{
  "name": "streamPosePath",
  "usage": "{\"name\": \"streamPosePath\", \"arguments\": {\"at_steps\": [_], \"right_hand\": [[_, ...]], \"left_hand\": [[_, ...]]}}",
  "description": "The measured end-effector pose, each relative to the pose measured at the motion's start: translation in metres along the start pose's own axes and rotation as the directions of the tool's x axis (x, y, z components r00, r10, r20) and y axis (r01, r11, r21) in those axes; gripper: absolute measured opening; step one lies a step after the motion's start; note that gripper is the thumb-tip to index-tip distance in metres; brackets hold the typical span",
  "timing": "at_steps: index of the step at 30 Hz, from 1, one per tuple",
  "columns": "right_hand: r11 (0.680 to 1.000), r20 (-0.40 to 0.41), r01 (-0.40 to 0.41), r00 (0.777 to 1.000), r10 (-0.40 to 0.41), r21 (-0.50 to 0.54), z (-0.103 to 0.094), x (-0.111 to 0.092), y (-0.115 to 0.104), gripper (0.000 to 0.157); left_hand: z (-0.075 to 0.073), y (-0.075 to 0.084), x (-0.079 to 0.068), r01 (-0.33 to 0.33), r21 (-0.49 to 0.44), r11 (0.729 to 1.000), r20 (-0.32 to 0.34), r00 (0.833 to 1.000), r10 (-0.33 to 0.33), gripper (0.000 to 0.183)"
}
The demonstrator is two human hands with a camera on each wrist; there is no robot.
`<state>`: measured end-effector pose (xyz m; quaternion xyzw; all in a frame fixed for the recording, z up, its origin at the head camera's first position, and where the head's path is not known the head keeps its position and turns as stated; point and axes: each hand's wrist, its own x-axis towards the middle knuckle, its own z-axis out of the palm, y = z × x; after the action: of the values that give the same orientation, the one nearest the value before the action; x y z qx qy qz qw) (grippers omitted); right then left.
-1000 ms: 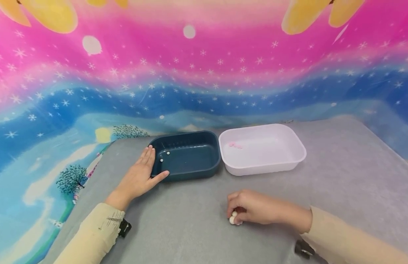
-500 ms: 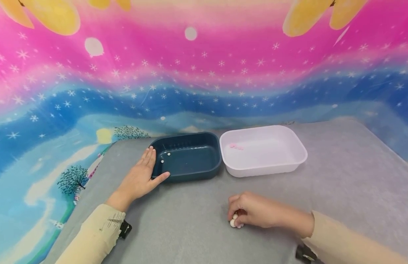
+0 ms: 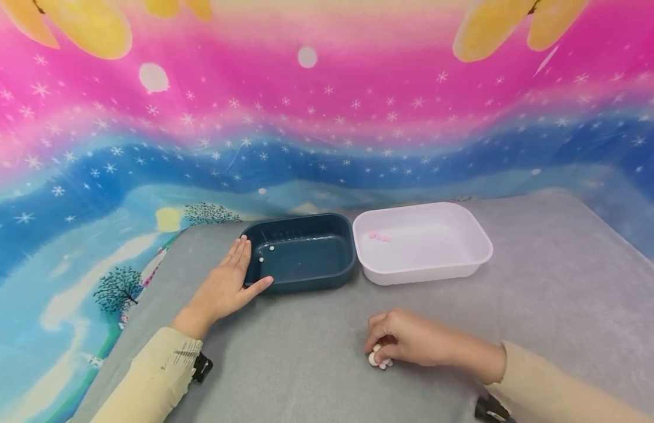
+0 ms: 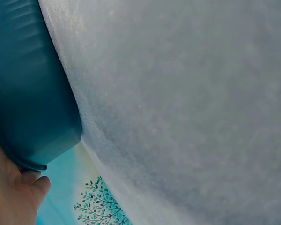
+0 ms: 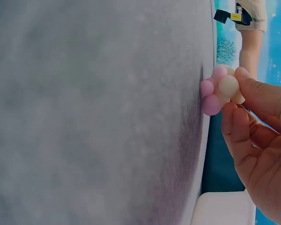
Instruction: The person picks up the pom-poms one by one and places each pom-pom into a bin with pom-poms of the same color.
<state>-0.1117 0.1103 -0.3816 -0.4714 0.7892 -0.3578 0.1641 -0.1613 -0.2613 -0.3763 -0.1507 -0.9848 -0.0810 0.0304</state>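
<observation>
My left hand (image 3: 224, 282) lies against the left end of a dark teal tray (image 3: 300, 285), fingers along its rim and thumb at the front corner. Two small white balls (image 3: 271, 248) sit inside that tray. Over the grey cloth, in front of the trays, my right hand (image 3: 411, 338) pinches a cluster of small cream and pink balls (image 5: 228, 86) between thumb and fingers. The pink balls are on the cloth side in the right wrist view. Whether the balls are joined together, I cannot tell; the fingers hide part of the cluster.
A white tray (image 3: 427, 274) stands right beside the teal one, with several small pink pieces (image 3: 378, 236) at its left end. Grey cloth (image 3: 300, 364) covers the table. Behind it hangs a colourful printed backdrop (image 3: 327, 117).
The cluster has turned slightly in my right fingers, so more pink shows below the cream balls. My left hand keeps its place on the teal tray; the head view shifts a little.
</observation>
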Motion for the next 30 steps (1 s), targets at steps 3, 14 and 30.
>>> {"name": "streamPosePath", "arguments": {"at_steps": [3,14,30], "right_hand": [[1.0,-0.004,-0.004,1.0,0.005,0.01,0.0001,0.0,0.0016,0.01],[0.998,-0.048,0.01,0.999,-0.007,0.065,-0.0027,0.0014,0.0012,0.009],[0.997,-0.071,0.05,0.996,-0.047,0.053,-0.004,0.0017,-0.0032,0.009]], "left_hand": [[-0.0001,0.0004,-0.0005,0.002,-0.005,1.0,-0.003,1.0,-0.002,0.099],[0.001,-0.0002,-0.0002,0.004,-0.017,1.0,-0.01,1.0,-0.005,0.099],[0.0008,0.0012,-0.0005,0.0,-0.024,1.0,-0.009,1.0,0.0,0.098]]}}
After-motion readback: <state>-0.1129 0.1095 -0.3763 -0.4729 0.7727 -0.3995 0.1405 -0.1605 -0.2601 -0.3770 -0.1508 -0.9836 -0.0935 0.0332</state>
